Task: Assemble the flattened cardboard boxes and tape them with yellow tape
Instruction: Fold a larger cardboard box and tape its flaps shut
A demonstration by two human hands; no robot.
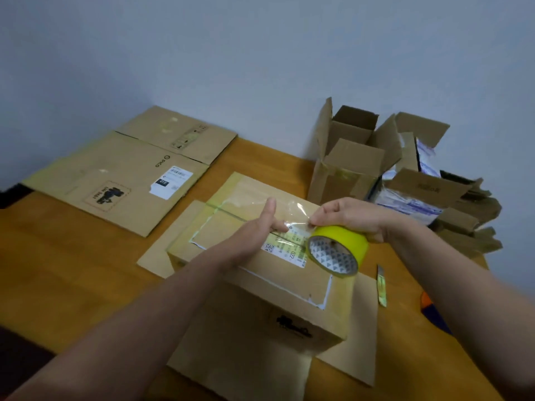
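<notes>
Wooden table (58,270), pale wall (260,53) — right hand (353,215) clamps its grip on tape roll (341,238); left hand (257,230), grip apart, rests on box (289,285).

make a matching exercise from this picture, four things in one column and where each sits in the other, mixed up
Things:
1. yellow roll of tape
2. flattened brown cardboard box printed PICO
3. brown cardboard box with a white label
4. upright brown cardboard box with open flaps

Places:
A. lies flat at the far left of the table
B. stands by the wall, at the right
C. gripped by the right hand
D. under the left hand, mid-table

Pairs: 1-C, 2-A, 3-D, 4-B
</notes>
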